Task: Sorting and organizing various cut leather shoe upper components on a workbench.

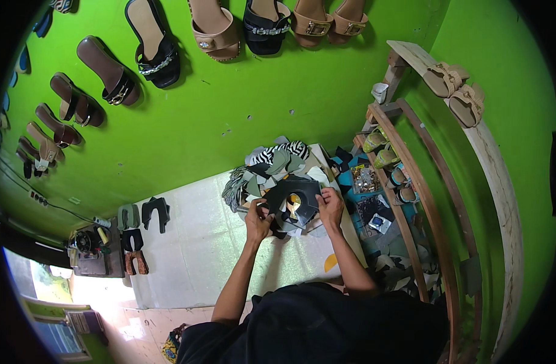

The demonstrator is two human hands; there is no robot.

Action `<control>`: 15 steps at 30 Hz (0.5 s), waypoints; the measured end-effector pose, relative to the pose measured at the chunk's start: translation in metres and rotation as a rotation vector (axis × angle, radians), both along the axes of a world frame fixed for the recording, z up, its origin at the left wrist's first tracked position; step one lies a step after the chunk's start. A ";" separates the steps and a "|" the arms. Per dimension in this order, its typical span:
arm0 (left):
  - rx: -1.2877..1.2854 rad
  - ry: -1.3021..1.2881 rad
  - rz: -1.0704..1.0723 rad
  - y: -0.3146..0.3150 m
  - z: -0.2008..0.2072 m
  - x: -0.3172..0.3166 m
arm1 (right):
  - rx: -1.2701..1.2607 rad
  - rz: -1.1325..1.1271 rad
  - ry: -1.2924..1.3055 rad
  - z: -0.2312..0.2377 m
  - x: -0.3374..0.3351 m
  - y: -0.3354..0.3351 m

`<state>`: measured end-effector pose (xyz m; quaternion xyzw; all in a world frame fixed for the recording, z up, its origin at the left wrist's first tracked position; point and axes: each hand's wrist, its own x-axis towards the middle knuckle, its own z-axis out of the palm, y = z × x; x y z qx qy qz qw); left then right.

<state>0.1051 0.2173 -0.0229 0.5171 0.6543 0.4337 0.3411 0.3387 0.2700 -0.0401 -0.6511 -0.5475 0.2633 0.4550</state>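
Note:
Both hands hold up a black, arch-shaped piece of sheet material (277,195), perhaps leather, with a rounded opening in its middle. My left hand (258,221) pinches its left end. The other end is gripped between the fingers of my right hand (331,208). Behind and below it lies a heap of scraps (252,184) in grey, black and white, with a zebra-striped piece (296,150) on top. Something yellow shows through the opening; what it is I cannot make out.
The heap rests on a pale table (190,242). Cut pieces (155,212) lie at its left, beside a machine (84,241). A wooden rack (451,242) with sandals stands on the right, near bagged fittings (366,179). More sandals (214,30) hang on the green wall.

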 end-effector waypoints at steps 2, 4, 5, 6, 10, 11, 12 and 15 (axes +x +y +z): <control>0.014 -0.105 0.006 0.001 0.011 0.001 | 0.020 -0.011 -0.047 0.003 0.002 0.000; 0.046 -0.114 -0.017 0.000 0.028 0.003 | -0.148 0.012 -0.064 0.003 0.005 0.001; 0.079 -0.122 -0.042 0.001 0.036 0.003 | -0.148 0.013 -0.065 -0.001 0.007 0.001; 0.080 -0.120 -0.076 0.004 0.039 0.003 | -0.147 0.023 -0.109 -0.005 0.009 0.001; 0.173 -0.154 -0.067 0.009 0.057 0.005 | 0.022 -0.003 -0.405 -0.010 0.006 -0.005; 0.170 -0.154 -0.065 0.010 0.062 0.004 | 0.019 -0.001 -0.405 -0.009 0.005 -0.007; 0.183 -0.156 -0.059 0.012 0.067 0.004 | -0.009 0.025 -0.363 -0.007 0.005 -0.007; 0.203 -0.264 -0.045 0.014 0.076 -0.006 | -0.198 0.139 -0.159 0.017 -0.004 -0.004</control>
